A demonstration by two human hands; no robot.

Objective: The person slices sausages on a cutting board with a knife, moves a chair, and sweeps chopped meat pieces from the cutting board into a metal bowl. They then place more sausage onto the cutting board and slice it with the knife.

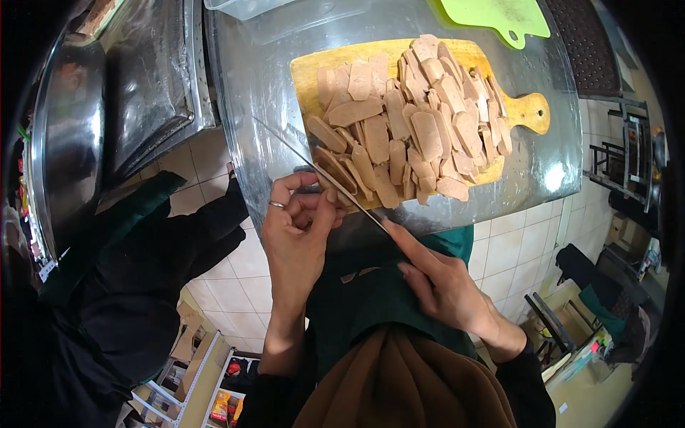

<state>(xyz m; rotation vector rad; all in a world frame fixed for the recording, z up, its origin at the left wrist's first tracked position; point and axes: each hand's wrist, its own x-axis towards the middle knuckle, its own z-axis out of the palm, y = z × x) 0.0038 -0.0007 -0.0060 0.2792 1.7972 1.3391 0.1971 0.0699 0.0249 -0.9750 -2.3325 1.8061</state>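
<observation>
A wooden cutting board (307, 68) carries a large heap of pinkish-brown sausage slices (428, 135), long and oval. My right hand (446, 285) is closed around the handle end of a knife (364, 208), its index finger stretched along the top. The thin blade slants up and left across the board's near left corner, its tip past the board's edge. Close against the blade, my left hand (292, 225), with a ring on one finger, is curled with thumb and fingertips pinched at a piece of sausage. The fingers partly hide that piece.
The board lies on a shiny metal table (264, 93). A green cutting board (503, 18) and a clear plastic container (246, 6) sit at its far side. Another person in dark clothes (128, 285) stands at the left, near a metal sink unit (146, 78).
</observation>
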